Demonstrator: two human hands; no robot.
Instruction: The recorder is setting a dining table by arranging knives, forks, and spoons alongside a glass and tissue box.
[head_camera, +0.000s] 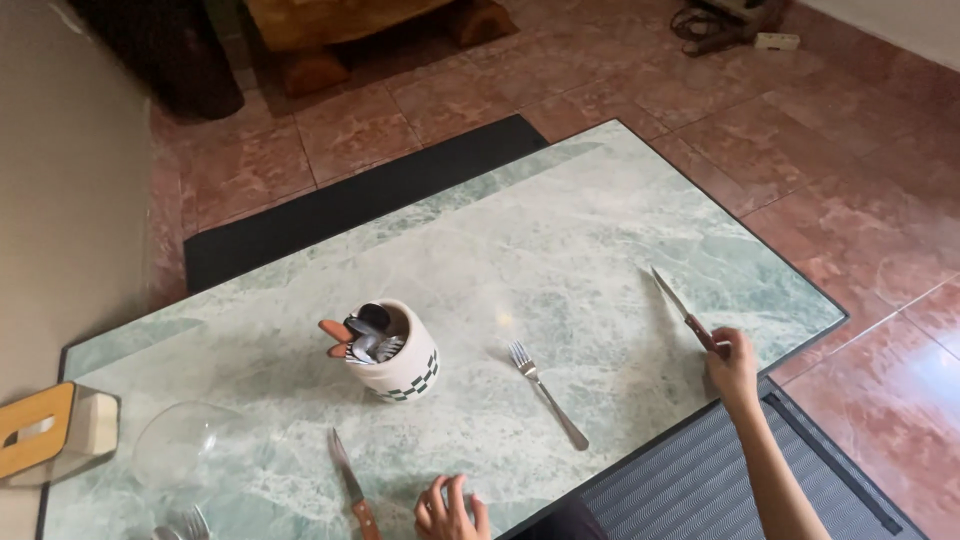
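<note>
My right hand (733, 366) holds the wooden handle of a steak knife (678, 305) at the table's right edge, the blade pointing away across the green marble tabletop (560, 230). My left hand (448, 511) rests on the table at the near edge, fingers curled, holding nothing. Just left of it lies a second knife (350, 485) with a wooden handle. A fork (545, 393) lies between the two hands, tines pointing away. A white cutlery pot (398, 352) with a green checked band holds several utensils.
A clear glass bowl (185, 440) sits at the near left, with fork tines (185, 524) at the bottom edge. A wood-topped tissue box (50, 432) stands at the far left. Dark mats (340, 205) lie on the red tiled floor beyond and beside the table.
</note>
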